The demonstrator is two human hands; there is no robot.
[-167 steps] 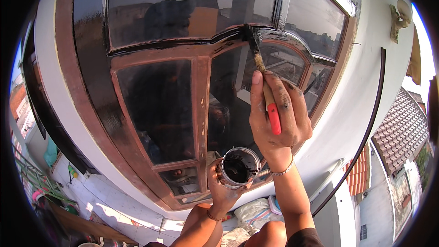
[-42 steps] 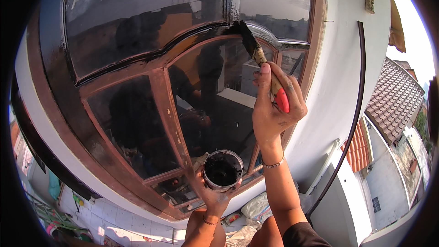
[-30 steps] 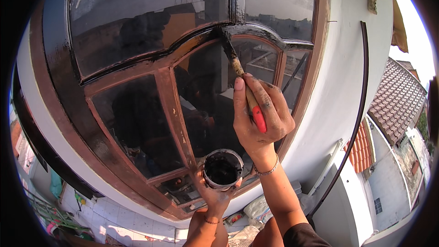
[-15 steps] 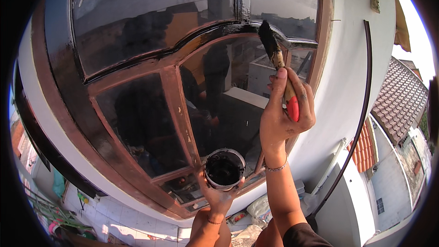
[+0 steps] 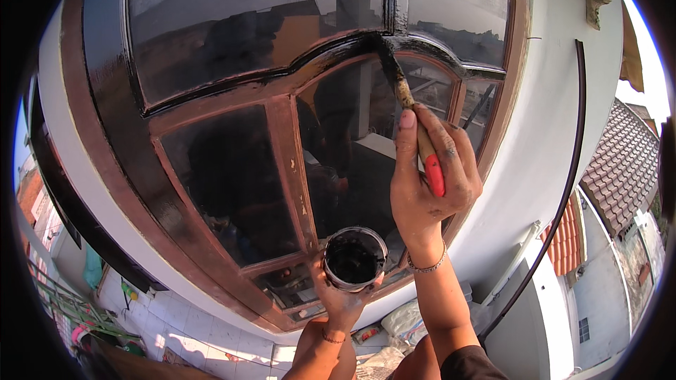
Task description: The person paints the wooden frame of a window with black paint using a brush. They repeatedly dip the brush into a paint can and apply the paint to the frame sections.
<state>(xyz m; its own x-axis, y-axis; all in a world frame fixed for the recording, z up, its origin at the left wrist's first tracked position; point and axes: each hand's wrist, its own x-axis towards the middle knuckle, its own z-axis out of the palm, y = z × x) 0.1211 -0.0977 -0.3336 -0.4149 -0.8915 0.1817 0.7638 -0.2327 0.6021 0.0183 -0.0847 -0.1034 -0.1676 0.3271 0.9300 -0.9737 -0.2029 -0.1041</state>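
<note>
Pinched by its wooden handle, a paintbrush with a red end is in my right hand. Its black-loaded bristles touch the curved rail of the window frame, just below the upright bar between the two upper panes. Wet black paint coats that rail and the bars above, while the lower bars are still reddish brown with chipped spots. Lower down, my left hand grips a small round tub of black paint, its opening facing up. Paint smudges mark the fingers of my right hand.
Dark glass panes fill the frame and reflect the surroundings. A white wall borders it on the right, with a dark hose or pipe along it. Below are white floor tiles, plastic bags and green plants at lower left.
My right hand has brought the brush left and slightly down along the curved rail. The whole view has shifted a little, so the window appears further right. My left hand still holds the tub.
</note>
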